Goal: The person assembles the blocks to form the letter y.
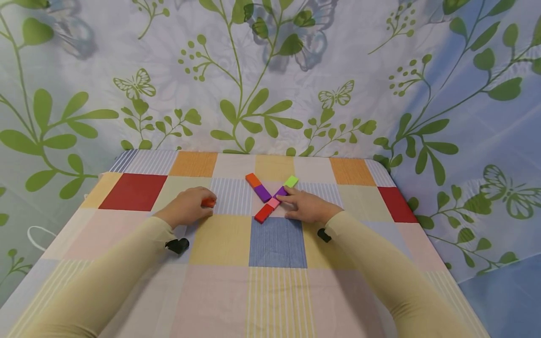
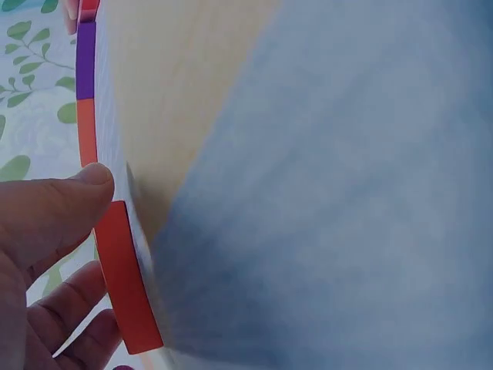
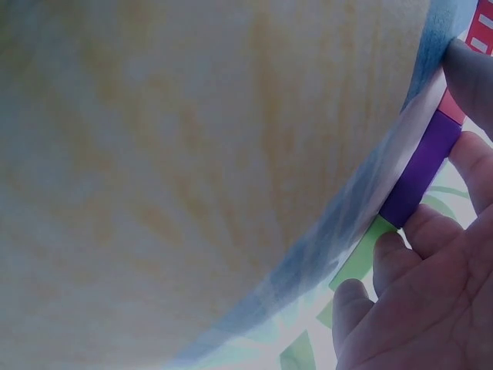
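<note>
In the head view, my left hand (image 1: 188,206) curls round a red-orange block (image 1: 209,202) at the left; in the left wrist view, its thumb is by the block's upper end and its fingers behind it. My right hand (image 1: 310,205) lies with fingers extended against a diagonal row: a green block (image 1: 291,180), a purple block (image 1: 280,191), a pink block (image 1: 274,202) and a red block (image 1: 264,213). Fingertips touch the purple block (image 3: 420,169) in the right wrist view. Between the hands, an orange block (image 1: 252,180) joins another purple block (image 1: 263,193), slanting toward the row.
A patchwork cloth (image 1: 220,300) covers the table. Behind it hangs a curtain (image 1: 270,70) with green leaves and butterflies. Dark pieces, including a black strap piece (image 1: 177,246), show by each wrist. A white cable (image 1: 35,237) loops at the table's left edge.
</note>
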Available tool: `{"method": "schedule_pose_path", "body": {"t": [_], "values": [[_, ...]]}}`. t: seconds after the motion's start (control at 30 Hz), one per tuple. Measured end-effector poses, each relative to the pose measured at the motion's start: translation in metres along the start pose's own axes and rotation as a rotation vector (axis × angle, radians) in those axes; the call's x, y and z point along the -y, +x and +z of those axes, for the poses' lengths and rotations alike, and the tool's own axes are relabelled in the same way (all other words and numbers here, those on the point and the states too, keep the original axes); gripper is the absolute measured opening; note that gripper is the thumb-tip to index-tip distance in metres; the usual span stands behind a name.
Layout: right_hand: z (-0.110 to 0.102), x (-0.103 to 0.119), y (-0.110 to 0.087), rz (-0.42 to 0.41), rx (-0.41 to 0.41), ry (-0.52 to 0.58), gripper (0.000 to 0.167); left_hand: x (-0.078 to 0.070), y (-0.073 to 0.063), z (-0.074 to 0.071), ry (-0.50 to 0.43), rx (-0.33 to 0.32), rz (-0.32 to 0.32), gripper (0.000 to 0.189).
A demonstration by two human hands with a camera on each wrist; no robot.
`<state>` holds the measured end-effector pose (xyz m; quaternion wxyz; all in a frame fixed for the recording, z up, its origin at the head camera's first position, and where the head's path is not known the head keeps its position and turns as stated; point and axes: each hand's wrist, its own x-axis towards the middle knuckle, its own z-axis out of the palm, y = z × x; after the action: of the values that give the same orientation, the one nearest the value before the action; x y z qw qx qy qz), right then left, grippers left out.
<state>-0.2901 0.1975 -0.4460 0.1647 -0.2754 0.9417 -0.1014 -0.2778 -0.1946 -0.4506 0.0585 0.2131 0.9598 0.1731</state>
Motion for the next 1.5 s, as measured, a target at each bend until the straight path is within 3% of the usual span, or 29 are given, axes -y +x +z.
{"method": "schedule_pose_path", "body": {"t": [0.6, 1.5], "values": [[0.002, -0.004, 0.002, -0.023, -0.008, -0.001, 0.071, -0.009, 0.001, -0.001, -0.048, -0.011, -0.101, 0.036], [0.002, -0.002, 0.002, -0.018, -0.008, -0.005, 0.071, -0.01, 0.008, 0.001, -0.056, -0.052, -0.128, 0.026]]}}
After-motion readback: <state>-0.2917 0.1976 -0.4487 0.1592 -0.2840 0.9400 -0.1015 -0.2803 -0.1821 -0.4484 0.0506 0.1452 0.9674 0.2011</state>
